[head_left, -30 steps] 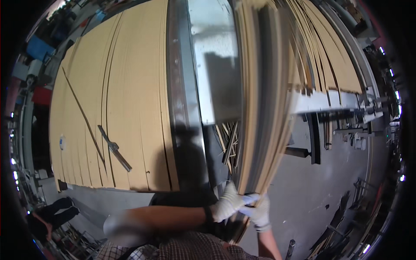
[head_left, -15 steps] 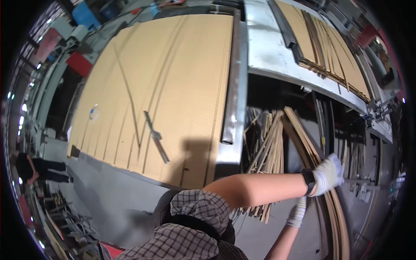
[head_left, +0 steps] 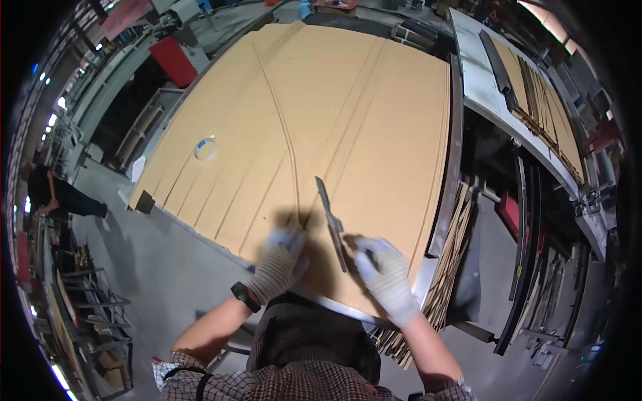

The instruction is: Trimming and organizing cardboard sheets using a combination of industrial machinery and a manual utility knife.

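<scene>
Two gloved hands work at the near edge of a broad stack of tan fibreboard sheets [head_left: 321, 127], seen from the head camera. Between them lies a long, narrow grey metal straightedge [head_left: 331, 224], its long axis running away from the person and slightly leftward, flat on the top sheet.

The right hand [head_left: 382, 271], in a pale knit glove, sits at the straightedge's near end, touching it or just beside it; the blur does not show whether the fingers close on it. The left hand [head_left: 281, 262], gloved the same, rests just to the left with fingers curled loosely down onto the board, apart from the straightedge. The right hand is the nearer of the two.

A small ring of tape [head_left: 206, 148] lies well off to the left on the sheet. Thin board offcuts [head_left: 449, 267] stand on edge just right of the stack. Across a gap, a grey metal machine bed [head_left: 485, 80] carries more strips. Far left, another person [head_left: 57, 194] bends over the concrete floor [head_left: 167, 267].
</scene>
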The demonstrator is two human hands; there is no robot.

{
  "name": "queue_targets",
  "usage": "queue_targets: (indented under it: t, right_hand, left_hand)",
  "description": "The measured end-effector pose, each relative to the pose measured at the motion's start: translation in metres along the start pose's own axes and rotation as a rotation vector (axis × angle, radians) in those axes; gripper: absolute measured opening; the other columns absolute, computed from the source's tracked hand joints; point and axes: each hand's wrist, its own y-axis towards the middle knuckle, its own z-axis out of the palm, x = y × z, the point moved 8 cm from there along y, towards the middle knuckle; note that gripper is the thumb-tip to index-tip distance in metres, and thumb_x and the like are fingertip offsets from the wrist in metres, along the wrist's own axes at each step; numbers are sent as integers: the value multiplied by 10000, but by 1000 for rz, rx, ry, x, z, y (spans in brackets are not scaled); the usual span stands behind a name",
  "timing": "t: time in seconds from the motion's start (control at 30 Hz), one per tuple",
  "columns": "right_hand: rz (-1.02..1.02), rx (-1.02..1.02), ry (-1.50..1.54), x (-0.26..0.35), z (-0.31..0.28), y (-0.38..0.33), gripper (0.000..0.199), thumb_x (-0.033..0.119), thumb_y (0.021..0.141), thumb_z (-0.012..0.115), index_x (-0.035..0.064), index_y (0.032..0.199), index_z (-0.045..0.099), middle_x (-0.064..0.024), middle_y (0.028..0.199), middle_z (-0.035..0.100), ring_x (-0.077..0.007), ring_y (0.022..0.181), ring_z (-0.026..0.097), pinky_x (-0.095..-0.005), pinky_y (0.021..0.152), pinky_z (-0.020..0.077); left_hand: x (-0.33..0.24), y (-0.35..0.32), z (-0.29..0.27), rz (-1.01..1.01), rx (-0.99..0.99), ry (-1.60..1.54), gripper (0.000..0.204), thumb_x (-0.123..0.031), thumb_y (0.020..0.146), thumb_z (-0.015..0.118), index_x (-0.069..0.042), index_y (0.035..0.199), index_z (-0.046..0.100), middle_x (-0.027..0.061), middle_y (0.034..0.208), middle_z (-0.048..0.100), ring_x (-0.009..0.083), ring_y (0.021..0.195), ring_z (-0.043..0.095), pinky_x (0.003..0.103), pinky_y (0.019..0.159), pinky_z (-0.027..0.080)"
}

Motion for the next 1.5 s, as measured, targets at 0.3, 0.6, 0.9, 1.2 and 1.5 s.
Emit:
queue_targets:
  t: [0.3, 0.6, 0.9, 1.2, 1.5]
  right_hand:
    - [234, -127, -797, -94, 76, 21, 267, 129, 892, 533, 11, 1131, 514, -203, 878, 610, -352, 765, 647, -444, 633, 528]
    - [167, -285, -667, -73, 106, 94, 299, 190, 867, 613, 40, 1114, 536, -230, 939, 608, -413, 830, 622, -501, 732, 514]
    - [366, -407, -651, -121, 75, 121, 444, 136, 801, 740, 24, 1173, 526, -215, 1057, 611, -379, 925, 620, -441, 819, 505]
    - [97, 50, 331, 1, 295, 250, 171, 46, 937, 568, 52, 1108, 584, -24, 900, 574, -105, 703, 589, -243, 548, 510]
    - [-39, 60, 327, 201, 445, 260, 114, -37, 946, 489, 8, 1012, 571, -76, 942, 598, -116, 799, 578, -259, 734, 510]
  left_hand:
    - [-19, -49, 79, 173, 205, -154, 757, -349, 811, 623, 78, 1386, 376, 298, 1492, 295, 425, 1404, 267, 506, 1173, 173]
    - [-30, -43, 113, 254, 299, -165, 745, -420, 877, 533, 115, 1378, 397, 309, 1464, 353, 434, 1406, 265, 499, 1184, 136]
    - [-32, -32, 90, 347, 351, -105, 673, -376, 878, 532, 100, 1345, 441, 297, 1463, 364, 409, 1422, 259, 499, 1184, 133]
    - [116, -107, -42, 187, 266, -621, 447, -318, 913, 558, -47, 1268, 541, 155, 1311, 548, 332, 1200, 530, 446, 1020, 413]
    - [492, -481, -166, -1067, -642, -899, 317, -161, 938, 575, 16, 1201, 593, 125, 1120, 658, 190, 1059, 602, 328, 943, 468]
